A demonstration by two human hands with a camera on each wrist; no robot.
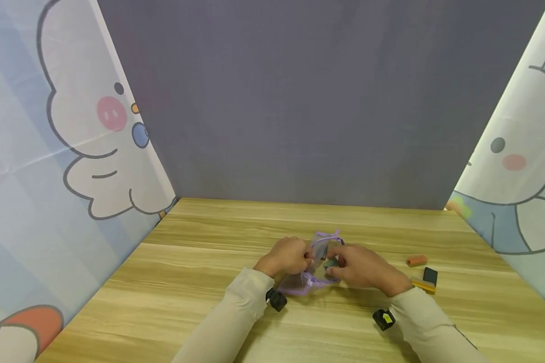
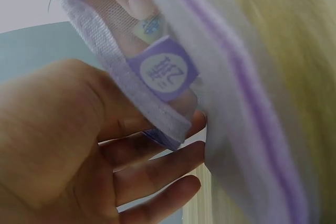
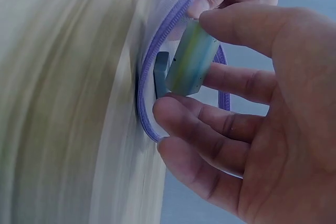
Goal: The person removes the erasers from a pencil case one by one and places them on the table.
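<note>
In the head view my left hand (image 1: 290, 256) grips the edge of a sheer mesh pouch (image 1: 295, 288) with purple trim, holding its mouth apart. A purple label (image 2: 165, 73) on the trim shows beside the thumb in the left wrist view. My right hand (image 1: 365, 267) is at the pouch's opening. Between its thumb and fingers it pinches a small block striped in pale green, yellow and blue (image 3: 191, 61). Behind that block, within the pouch's purple rim, a blue-grey block (image 3: 161, 72) shows in the right wrist view.
To the right of my right hand lie a small orange block (image 1: 417, 260), a black block (image 1: 430, 276) and a yellow-orange piece (image 1: 423, 286) on the wooden table (image 1: 177, 282). A grey panel (image 1: 277, 101) stands behind, with printed cloths (image 1: 22, 166) at the sides.
</note>
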